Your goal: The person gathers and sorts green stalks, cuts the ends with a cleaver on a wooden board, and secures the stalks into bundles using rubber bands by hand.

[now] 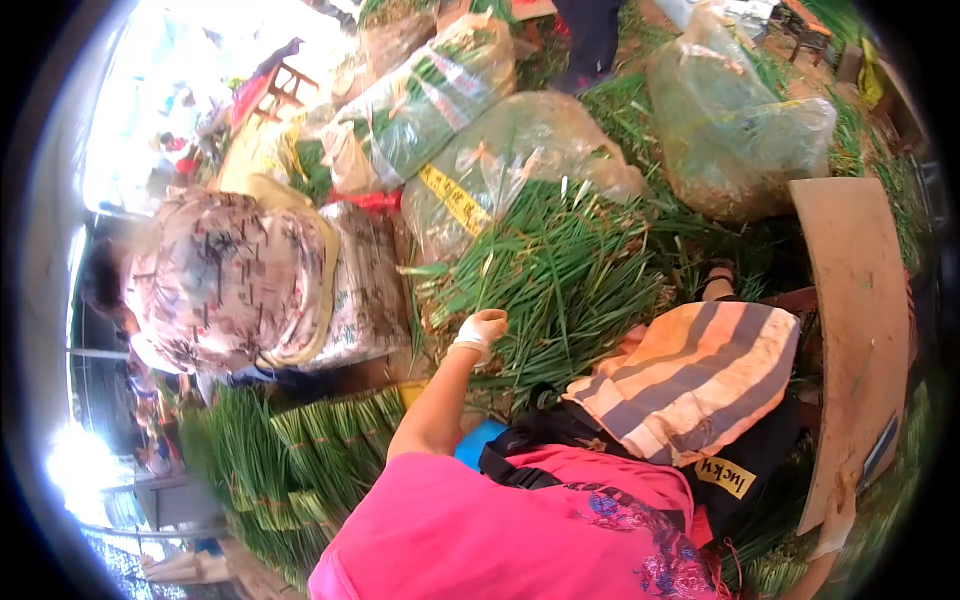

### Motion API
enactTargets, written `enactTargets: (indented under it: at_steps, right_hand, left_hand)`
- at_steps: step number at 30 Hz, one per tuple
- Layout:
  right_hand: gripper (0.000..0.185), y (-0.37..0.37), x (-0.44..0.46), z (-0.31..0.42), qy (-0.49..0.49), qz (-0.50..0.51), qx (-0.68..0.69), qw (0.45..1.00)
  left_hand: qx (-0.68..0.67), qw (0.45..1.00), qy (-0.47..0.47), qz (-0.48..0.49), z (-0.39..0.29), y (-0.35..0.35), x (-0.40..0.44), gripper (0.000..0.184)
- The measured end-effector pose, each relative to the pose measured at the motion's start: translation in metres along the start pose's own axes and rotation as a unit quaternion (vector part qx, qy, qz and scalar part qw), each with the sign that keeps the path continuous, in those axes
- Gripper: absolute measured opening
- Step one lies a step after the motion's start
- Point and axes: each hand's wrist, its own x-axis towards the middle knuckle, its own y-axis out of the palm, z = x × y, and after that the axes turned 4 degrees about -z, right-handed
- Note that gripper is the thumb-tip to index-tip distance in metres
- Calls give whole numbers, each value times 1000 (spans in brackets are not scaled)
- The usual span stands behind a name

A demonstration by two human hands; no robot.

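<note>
Loose green stalks (pixel 570 285) lie heaped in front of the person, against a clear plastic bag (pixel 520 130). The left hand (pixel 483 328), gloved, has its fingers curled at the heap's near left edge; whether it grips any stalk cannot be told. The right hand (pixel 838 522) is at the lower end of a brown board (pixel 850 300), its grip unclear. A striped cloth (pixel 690 375) covers the lap.

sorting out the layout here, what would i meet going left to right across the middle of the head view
A co-worker's patterned shirt → the left hand → a striped cloth → a brown board.
</note>
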Motion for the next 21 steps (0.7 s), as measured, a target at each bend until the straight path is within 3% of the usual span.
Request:
enactTargets:
  at_steps: [2,4,8,9,10,11,13,14,16,21]
  right_hand:
    - [45,6,0,-2,11,-4,-35,999]
    - [48,9,4,-3,37,5,-61,997]
    - [52,8,7,3,21,50,-41,998]
    - [52,9,10,3,25,50,-27,998]
    - [51,9,14,2,20,64,-30,997]
    - [51,7,20,-4,16,78,-32,996]
    - [50,11,27,-1,7,93,-36,995]
    - [49,14,28,7,3,94,-37,995]
    - [48,21,27,28,-1,91,-62,994]
    - [49,27,18,56,-16,101,-121,987]
  left_hand:
    - [0,1000,-9,18,49,-5,15,40]
    - [110,994,-18,14,92,-13,27,31]
    - [62,994,-92,-14,129,-50,33,30]
    - [74,991,-65,-86,130,-59,35,31]
    - [235,956,33,-174,104,-66,23,29]
    - [141,967,59,-204,132,-82,57,26]
    - [226,922,128,-287,73,-102,49,28]
    - [181,919,185,-296,83,-119,80,27]
    - [227,891,212,-330,54,-139,96,38]
    - [372,865,177,-286,6,-166,154,52]
